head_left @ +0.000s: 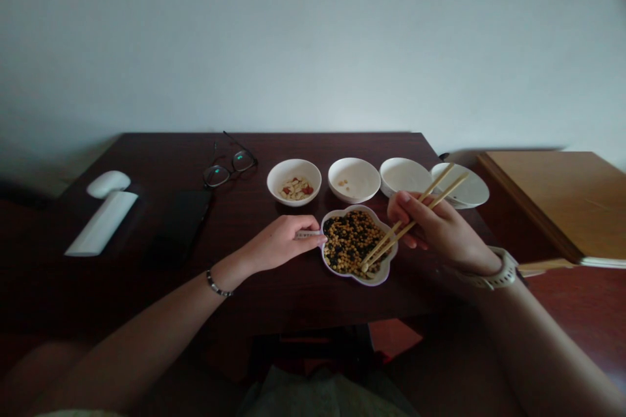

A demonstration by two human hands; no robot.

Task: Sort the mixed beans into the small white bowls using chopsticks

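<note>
My left hand is closed round the short handle of a flower-shaped dish with a pale rim. Mixed black and yellow beans fill the dish. Held in my right hand, a pair of light wooden chopsticks slants down to the left. Their tips are among the beans near the dish's front edge, at a pale piece; I cannot tell whether they pinch it. Behind the dish is a white bowl with a few pale bits in it. Left of that stands another bowl holding pale pieces and some red ones.
Two more white bowls, a third bowl and a rightmost bowl, stand behind my right hand. Eyeglasses, a dark phone-like slab and a white T-shaped device lie at left. A wooden cabinet adjoins the dark table.
</note>
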